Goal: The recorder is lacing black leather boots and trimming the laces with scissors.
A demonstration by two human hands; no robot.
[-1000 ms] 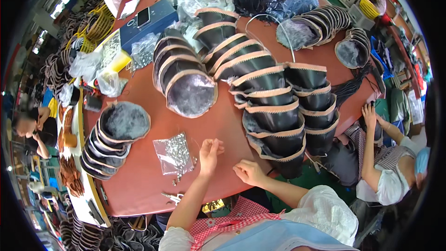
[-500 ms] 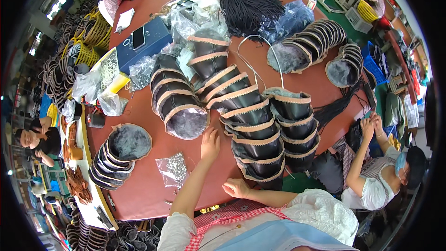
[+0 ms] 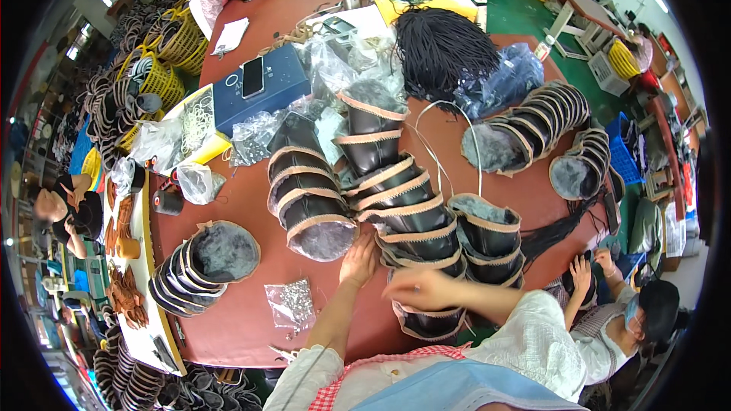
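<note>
A long stack of nested black boot shafts (image 3: 412,219), tan-edged, runs down the middle of the red table. Against its left side rests my left hand (image 3: 359,260), fingers stretched out and holding nothing I can see. My right hand (image 3: 417,289) is over the lower part of this stack, blurred by motion, so its fingers cannot be made out. Left of my left hand lies a stack of fur-lined shafts (image 3: 308,205). Another stack of shafts (image 3: 487,240) stands close on the right. A clear bag of small metal pieces (image 3: 291,306) lies near my left forearm.
At the left are more fur-lined shafts (image 3: 204,262). Farther back are a blue box (image 3: 263,90) with a phone on it, plastic bags (image 3: 335,65) and a bundle of black laces (image 3: 445,49). A co-worker (image 3: 613,320) sits at the right; more shafts (image 3: 533,125) lie beyond.
The whole view has shifted a little. My left hand has moved to the middle stack's side; my right hand has swung from the table edge up and right over its lower shafts.
</note>
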